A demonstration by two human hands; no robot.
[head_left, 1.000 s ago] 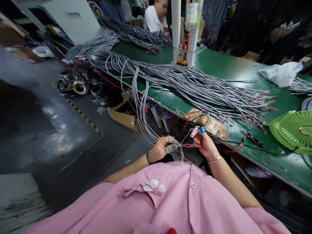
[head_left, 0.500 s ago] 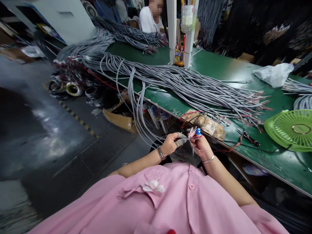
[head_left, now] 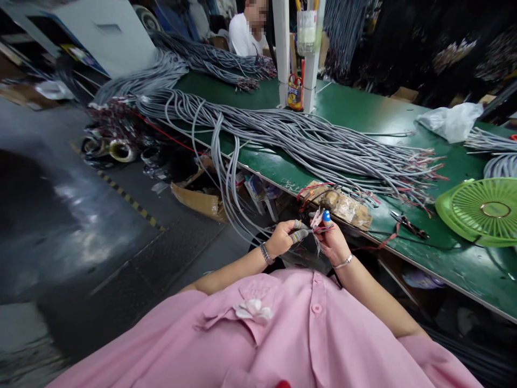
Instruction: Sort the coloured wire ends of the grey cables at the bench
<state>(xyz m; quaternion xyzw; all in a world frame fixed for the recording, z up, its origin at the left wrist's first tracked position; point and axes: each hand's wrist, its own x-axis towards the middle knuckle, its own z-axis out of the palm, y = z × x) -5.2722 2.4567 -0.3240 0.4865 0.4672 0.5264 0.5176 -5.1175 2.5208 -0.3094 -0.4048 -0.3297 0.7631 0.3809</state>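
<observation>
My left hand (head_left: 283, 238), with grey covers on its fingertips, is closed on the end of a grey cable (head_left: 242, 229) that hangs off the table edge. Just to its right, my right hand (head_left: 333, 242) is closed around the cable's thin stripped wires (head_left: 320, 230), some pink or red, some whitish. A blue cap (head_left: 326, 215) shows on a fingertip of this hand. Both hands are close together in front of my body, below the table edge. Loose pale strands hang between them.
Long grey cables (head_left: 283, 132) lie across the green table (head_left: 347, 116). Beside its front edge are a taped block (head_left: 343, 207), pliers (head_left: 410, 225) and a green fan (head_left: 476, 210). A person in white (head_left: 244, 33) sits behind, left of a white post (head_left: 283, 54).
The view has shifted slightly. My right hand has moved a little left, nearer my left hand, and the wires between them sit slightly differently.
</observation>
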